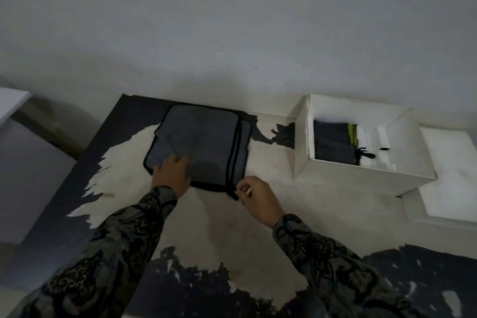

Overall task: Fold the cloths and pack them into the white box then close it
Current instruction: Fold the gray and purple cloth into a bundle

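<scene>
Head view: your left hand lies flat, fingers spread, on the folded grey cloth near the table's far edge. Your right hand pinches its near right corner. White box stands open at the right edge, holding folded cloths.

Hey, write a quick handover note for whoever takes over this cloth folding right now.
Left hand rests flat on the grey cloth, fingers straight. Right hand pinches its near right corner.
The cloth lies part-folded on the table, left of the white box.
Done: some folded cloths already in the open box.
Left: finish this fold, pack it, close the box.
</scene>
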